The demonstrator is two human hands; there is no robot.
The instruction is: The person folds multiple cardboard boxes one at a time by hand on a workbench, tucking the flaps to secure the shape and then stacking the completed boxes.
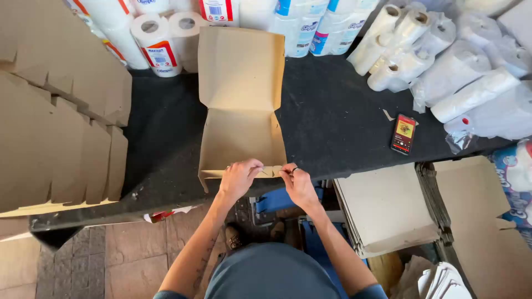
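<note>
left hand (239,178): pinched shut on front flap of cardboard box (241,119), steadying fold
right hand (299,185): gripped same flap, 3 o'clock side
phone (403,134): on surface (332,116), 3 o'clock

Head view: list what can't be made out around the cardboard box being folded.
- Front flap of the cardboard box: covered by the left hand and right hand.
- Phone screen: too small.
- Folded stack: cut off by the left edge.
- Floor below: hidden by the black table.
</note>
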